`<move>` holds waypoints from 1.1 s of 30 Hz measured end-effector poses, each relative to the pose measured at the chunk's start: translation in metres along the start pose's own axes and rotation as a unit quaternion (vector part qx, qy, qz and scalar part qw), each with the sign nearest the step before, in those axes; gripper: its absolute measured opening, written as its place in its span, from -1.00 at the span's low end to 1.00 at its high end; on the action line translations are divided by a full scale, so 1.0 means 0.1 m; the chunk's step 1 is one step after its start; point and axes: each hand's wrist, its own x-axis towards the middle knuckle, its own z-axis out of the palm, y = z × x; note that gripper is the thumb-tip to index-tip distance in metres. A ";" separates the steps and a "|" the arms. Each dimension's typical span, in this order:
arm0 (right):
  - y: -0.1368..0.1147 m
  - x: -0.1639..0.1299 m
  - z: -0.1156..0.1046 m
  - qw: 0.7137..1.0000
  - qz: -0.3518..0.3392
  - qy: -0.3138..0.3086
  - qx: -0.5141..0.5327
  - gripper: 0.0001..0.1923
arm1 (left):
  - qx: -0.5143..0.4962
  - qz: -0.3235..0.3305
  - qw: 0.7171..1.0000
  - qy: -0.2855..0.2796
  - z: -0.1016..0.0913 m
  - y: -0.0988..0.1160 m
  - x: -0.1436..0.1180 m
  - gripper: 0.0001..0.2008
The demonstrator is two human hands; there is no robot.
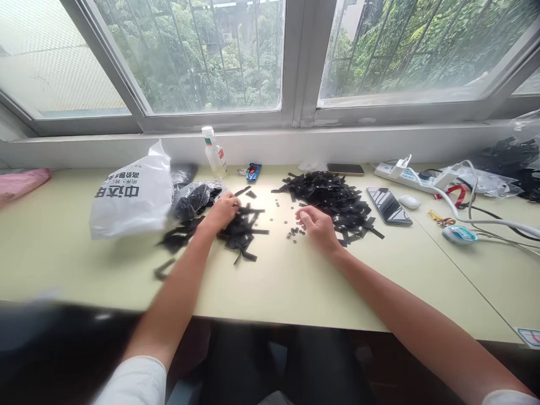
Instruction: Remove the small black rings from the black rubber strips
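Note:
My left hand rests on a loose pile of black fabric strips left of centre on the pale green table, fingers curled on the strips. My right hand lies beside a bigger heap of black strips, fingertips bent down over several small dark round pieces scattered between the two piles. Whether either hand has a piece pinched I cannot make out.
A white plastic bag and a clear bag of black pieces sit at left. A small bottle stands by the window sill. Two phones, a power strip, cables, a mouse and red pliers lie at right.

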 end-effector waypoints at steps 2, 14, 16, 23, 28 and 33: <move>0.00 0.00 0.00 1.000 -0.001 -0.001 -0.003 -0.74 | -0.002 0.010 0.999 0.032 -0.01 0.01 -0.01 -0.83; -0.05 0.02 0.00 0.998 -0.054 0.000 -0.025 -0.49 | -0.204 0.228 0.952 0.021 0.03 0.96 -0.19 -0.78; -0.06 0.01 0.00 0.996 -0.063 -0.057 -0.031 -0.47 | -0.225 0.254 0.941 0.016 0.12 1.16 -0.27 -0.79; -0.08 -0.04 -0.02 0.983 -0.043 -0.178 -0.007 -0.67 | -0.319 0.155 0.935 0.023 0.31 1.29 -0.35 -0.78; -0.07 0.01 -0.07 0.983 -0.008 -0.184 0.016 -0.69 | -0.398 0.125 0.909 -0.009 0.32 1.27 -0.34 -0.78; -0.04 0.01 -0.07 0.985 -0.047 -0.156 -0.060 -0.81 | -0.419 0.135 0.898 -0.011 0.34 1.29 -0.34 -0.83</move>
